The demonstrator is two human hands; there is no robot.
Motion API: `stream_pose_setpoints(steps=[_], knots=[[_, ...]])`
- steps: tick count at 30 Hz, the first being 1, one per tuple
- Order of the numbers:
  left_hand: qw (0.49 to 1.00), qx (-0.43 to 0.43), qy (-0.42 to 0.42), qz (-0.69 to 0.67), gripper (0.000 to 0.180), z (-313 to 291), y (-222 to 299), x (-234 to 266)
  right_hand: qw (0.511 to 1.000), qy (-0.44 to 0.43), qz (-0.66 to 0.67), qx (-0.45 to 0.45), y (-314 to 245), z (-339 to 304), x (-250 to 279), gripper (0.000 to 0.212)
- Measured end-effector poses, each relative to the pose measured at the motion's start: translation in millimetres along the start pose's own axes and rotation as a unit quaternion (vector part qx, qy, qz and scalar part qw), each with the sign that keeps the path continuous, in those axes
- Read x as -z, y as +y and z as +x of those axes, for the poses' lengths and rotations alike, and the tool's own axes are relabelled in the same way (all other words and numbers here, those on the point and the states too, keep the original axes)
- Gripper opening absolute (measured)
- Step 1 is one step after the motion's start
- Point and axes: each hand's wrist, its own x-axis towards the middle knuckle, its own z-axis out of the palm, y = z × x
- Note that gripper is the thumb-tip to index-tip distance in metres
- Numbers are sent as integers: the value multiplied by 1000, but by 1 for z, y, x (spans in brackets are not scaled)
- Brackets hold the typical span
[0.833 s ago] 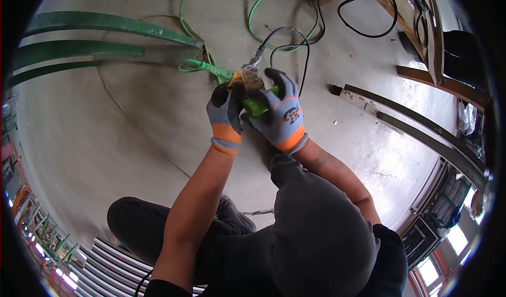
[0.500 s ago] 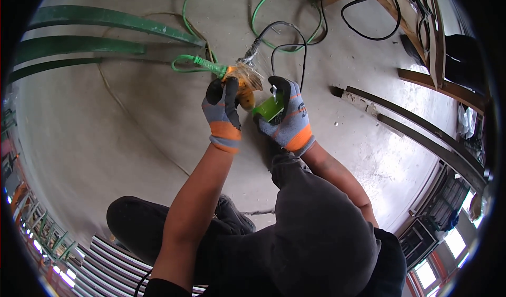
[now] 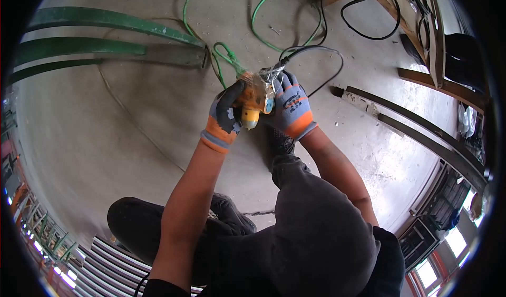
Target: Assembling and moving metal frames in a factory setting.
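Both hands wear grey-and-orange work gloves with dark palms. Between them is an orange-and-yellow cable connector (image 3: pixel 250 119), partly covered in clear plastic wrap (image 3: pixel 259 86), with a bluish round part on its right side. My left hand (image 3: pixel 227 106) is closed around the connector's left side. At its right side, my right hand (image 3: pixel 289 101) is closed too, its fingertips partly hidden behind the wrap. From the connector's upper left runs a green cable (image 3: pixel 227 54), looped near its end. A black cable (image 3: pixel 337 54) leaves the upper right and arcs over the floor.
Curved green metal bars (image 3: pixel 105 18) reach in from the left. More green cable (image 3: pixel 254 20) lies coiled on the concrete floor. Wooden framing (image 3: pixel 432 33) stands at the upper right, with dark long bars (image 3: pixel 416 131) below it. Ribbed metal lengths (image 3: pixel 105 265) lie at the lower left.
The connector has turned and come between both hands. My right hand has moved onto it, and the bright green object it held is out of sight. The black cable has swung right.
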Motion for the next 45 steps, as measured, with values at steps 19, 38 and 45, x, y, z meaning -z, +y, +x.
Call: stream_pose_setpoints(steps=[19,38,45], knots=[[983,134,-63,109,36,-9,16,-3,946,148,266,-112,12,-9,-48,78],[762,-196,-37,616,49,0,-2,-14,992,63,98,50,-41,-33,64,37],[556,-261,-26,788,48,-12,-43,-27,961,-257,-104,-21,-43,60,54,31]])
